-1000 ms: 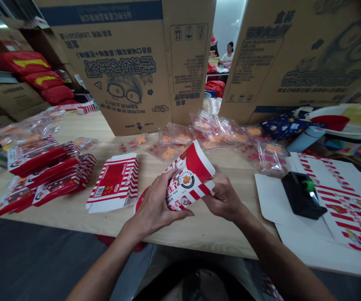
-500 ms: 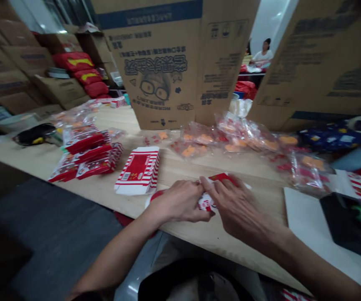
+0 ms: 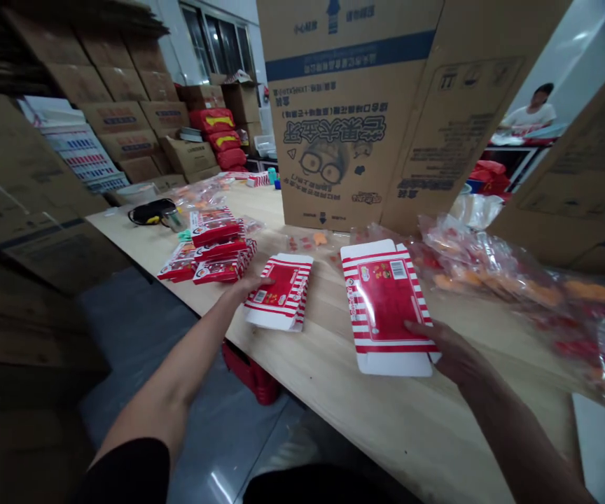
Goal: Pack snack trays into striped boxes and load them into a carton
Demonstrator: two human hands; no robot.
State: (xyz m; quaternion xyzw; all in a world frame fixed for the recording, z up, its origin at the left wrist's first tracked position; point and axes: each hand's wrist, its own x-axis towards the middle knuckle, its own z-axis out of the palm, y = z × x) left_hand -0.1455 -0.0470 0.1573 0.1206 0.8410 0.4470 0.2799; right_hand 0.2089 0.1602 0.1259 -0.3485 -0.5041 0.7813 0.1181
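A flat carton (image 3: pixel 386 301), striped red and white with a red panel and a barcode, is gripped at its 4 o'clock corner by the right hand (image 3: pixel 452 353). The thumb is pressed on the printed face and the fingers are hidden beneath. The carton is folded flat, with nothing in it, and is held low over the counter (image 3: pixel 334 371), its white flap towards 6 o'clock.

At 9 o'clock from it, a stack of flat cartons (image 3: pixel 281 301) of the same print lies on the counter. The left hand (image 3: pixel 250 283) is laid on the stack's 10 o'clock corner with the fingers stretched out, and no closed grip can be made out.

Further towards 10 o'clock, a pile of red packs (image 3: pixel 213 248) is seen. At 12 o'clock, a large cardboard box (image 3: pixel 344 119) stands upside down on the counter; its contents cannot be seen. From 1 to 3 o'clock, clear bags (image 3: pixel 491 269) are heaped along the counter, with orange pieces sealed inside them.
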